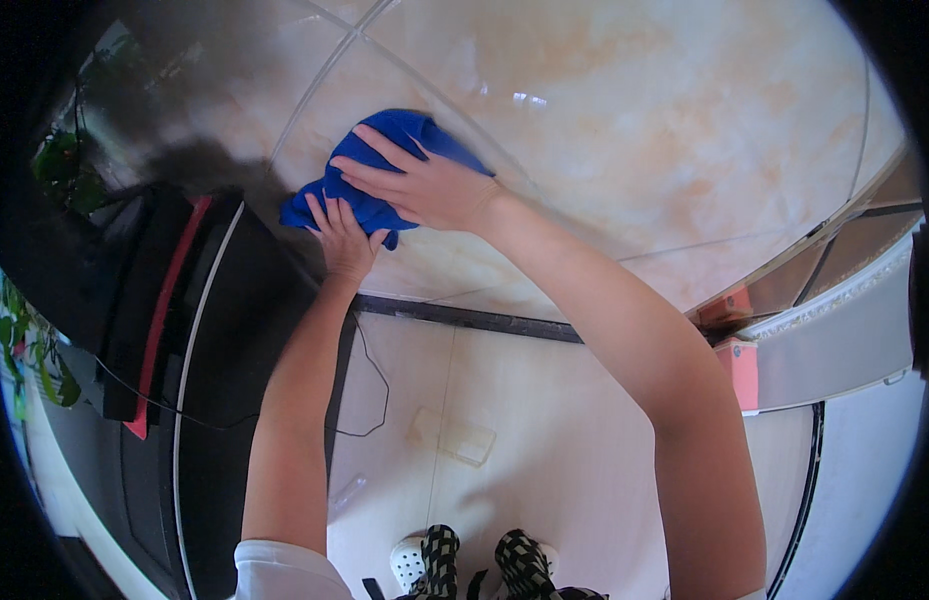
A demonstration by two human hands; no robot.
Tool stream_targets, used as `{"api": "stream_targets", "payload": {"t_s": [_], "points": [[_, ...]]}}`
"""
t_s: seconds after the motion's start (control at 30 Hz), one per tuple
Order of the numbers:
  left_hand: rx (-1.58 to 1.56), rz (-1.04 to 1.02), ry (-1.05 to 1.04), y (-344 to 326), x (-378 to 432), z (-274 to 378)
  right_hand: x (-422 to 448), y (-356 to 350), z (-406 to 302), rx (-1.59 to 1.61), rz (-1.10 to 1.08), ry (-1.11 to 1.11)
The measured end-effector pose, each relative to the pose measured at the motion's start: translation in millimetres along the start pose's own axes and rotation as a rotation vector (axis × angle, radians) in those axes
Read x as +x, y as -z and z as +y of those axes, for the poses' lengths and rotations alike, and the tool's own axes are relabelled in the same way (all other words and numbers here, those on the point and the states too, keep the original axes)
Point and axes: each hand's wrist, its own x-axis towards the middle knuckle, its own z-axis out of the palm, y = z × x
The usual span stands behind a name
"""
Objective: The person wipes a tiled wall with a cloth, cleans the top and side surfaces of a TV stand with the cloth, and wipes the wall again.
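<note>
A bunched blue cloth (389,135) lies against the glossy, marbled tiled wall (584,135), just above the black cabinet. My right hand (427,180) presses flat on the cloth with its fingers spread, pointing left. Lower and to the left, my left hand (344,232) rests its fingertips on the cloth's lower edge, thumb apart. Both palms face the tile, and the part of the cloth beneath them is hidden. Neither hand's fingers are closed around the fabric.
At left stands a black appliance or cabinet (231,337) with a red strip and a thin cable (388,390). Leafy plants (55,161) hang beyond it. A dark baseboard (472,319) edges the wall. A pink box (740,371) stands at right. Clogs (408,562) are on the floor.
</note>
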Motion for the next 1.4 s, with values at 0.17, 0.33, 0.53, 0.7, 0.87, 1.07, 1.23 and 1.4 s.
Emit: {"api": "stream_targets", "payload": {"t_s": [0.17,0.33,0.53,0.7,0.87,1.07,1.23,1.4], "points": [[0.014,-0.021,0.01,-1.1,-6.7,-3.3,1.0,-6.7,-6.0,-0.085,-0.028,0.038],[-0.02,-0.119,0.107,9.1,-5.1,13.6,-8.4,-6.9,-9.7,-0.021,-0.007,0.012],[-0.099,-0.081,0.075,14.1,-3.9,37.5,-40.7,-1.5,-12.7,0.016,-0.039,-0.002],[-0.008,-0.35,0.187,25.8,6.4,74.7,-74.1,12.3,-8.6,-0.029,-0.103,-0.002],[-0.027,-0.366,0.227,29.1,15.7,101.1,-92.4,25.9,2.4,0.061,-0.14,-0.015],[-0.1,-0.24,0.177,23.5,15.9,114.8,-107.6,34.0,12.2,0.102,-0.122,-0.037],[-0.094,-0.191,0.108,34.7,32.6,130.7,-126.0,46.5,17.3,0.043,-0.161,-0.071],[-0.014,-0.273,0.048,45.4,52.5,140.6,-138.3,56.9,24.9,0.013,-0.137,-0.131]]}}
